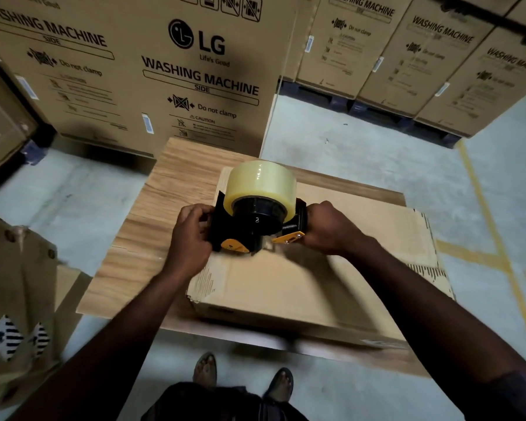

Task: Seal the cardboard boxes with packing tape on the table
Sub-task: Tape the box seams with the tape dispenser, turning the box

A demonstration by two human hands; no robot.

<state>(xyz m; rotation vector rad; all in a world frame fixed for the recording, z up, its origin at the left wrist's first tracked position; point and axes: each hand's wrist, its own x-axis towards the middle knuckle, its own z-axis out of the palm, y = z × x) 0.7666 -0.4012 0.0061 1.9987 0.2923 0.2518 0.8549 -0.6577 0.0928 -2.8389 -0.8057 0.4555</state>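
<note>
A flat cardboard box [289,287] lies on a low wooden table [152,214]. Just above its far left part I hold a black and yellow tape dispenser [249,229] loaded with a roll of clear packing tape [261,185]. My left hand [192,229] grips the dispenser's left side. My right hand [325,227] grips its right side by the yellow plate. The dispenser's lower edge is at the box top; contact is hidden by the tool.
Tall washing machine cartons [170,80] stand close behind the table, and more [422,62] line the back right. Another cardboard box [16,284] stands at the left. Concrete floor with a yellow line [486,226] runs on the right. My feet [243,378] are at the table's near edge.
</note>
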